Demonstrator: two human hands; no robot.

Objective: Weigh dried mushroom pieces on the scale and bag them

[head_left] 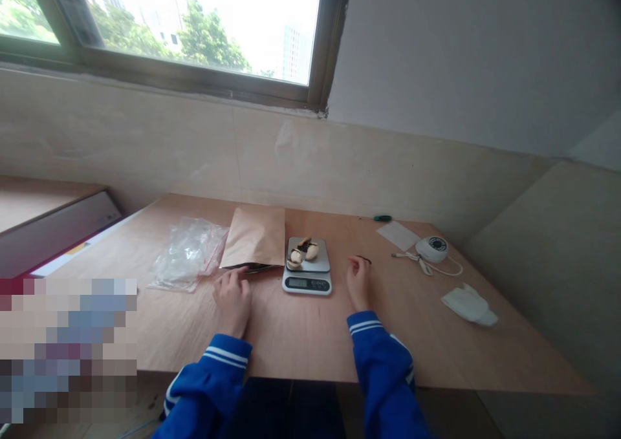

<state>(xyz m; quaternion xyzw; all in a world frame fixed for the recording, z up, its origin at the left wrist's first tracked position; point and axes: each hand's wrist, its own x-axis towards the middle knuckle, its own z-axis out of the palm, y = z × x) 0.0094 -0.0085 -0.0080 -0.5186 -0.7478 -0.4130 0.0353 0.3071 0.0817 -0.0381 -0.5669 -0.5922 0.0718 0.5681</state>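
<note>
Left hand (233, 297) rested flat and empty at the mouth of the brown paper pouch (255, 237); right hand (359, 277) lay loosely curled beside the scale (307, 266), grip unclear. Pale pieces (305, 250) on it stayed indistinct.

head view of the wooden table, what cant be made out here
- Grey digital kitchen scale: display digits too small to read.
- Small dark item by the right hand: too small to identify.
- Brown paper pouch near the left hand: contents hidden by the paper.
- Lower left corner: pixelated block hides everything.
- Clear plastic bag: contents unclear.
</note>
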